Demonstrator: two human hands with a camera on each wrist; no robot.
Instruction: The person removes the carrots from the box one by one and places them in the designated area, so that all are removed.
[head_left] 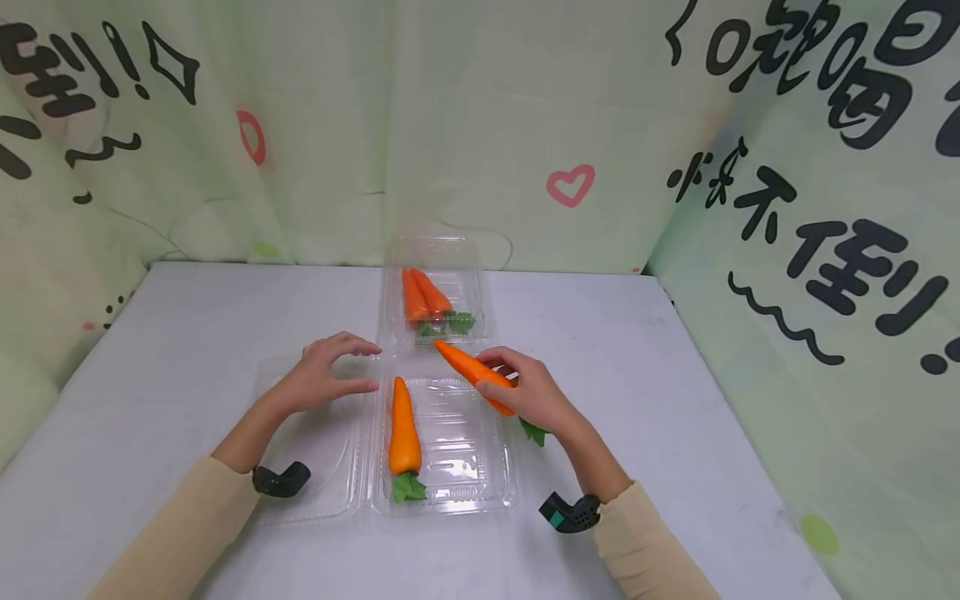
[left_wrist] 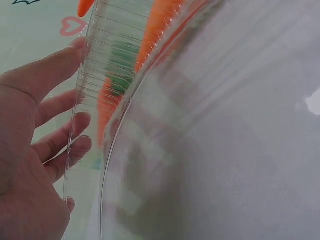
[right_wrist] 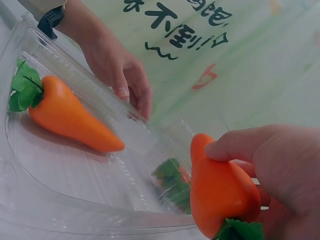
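Observation:
My right hand (head_left: pixel 528 387) grips an orange carrot (head_left: pixel 467 367) with a green leafy top, thumb on one side and fingers on the other. This carrot is tilted above the right part of a clear plastic container (head_left: pixel 465 502). Inside that container, along its left side, lies another carrot (head_left: pixel 404 429), leaves toward me. At the container's upper left, my left hand (head_left: pixel 318 375) is held with thumb and fingers apart and nothing between them. The left wrist view has the left hand (left_wrist: pixel 40 120) beside the clear plastic wall. In the right wrist view the held carrot (right_wrist: pixel 220 190) is close up.
Behind stands a second clear container (head_left: pixel 480 283) with two carrots (head_left: pixel 415 300) in it. The open container's clear lid (head_left: pixel 315 508) lies flat to the left, under my left forearm. A printed curtain (head_left: pixel 480 125) hangs around the back and sides of the white table (head_left: pixel 637 400).

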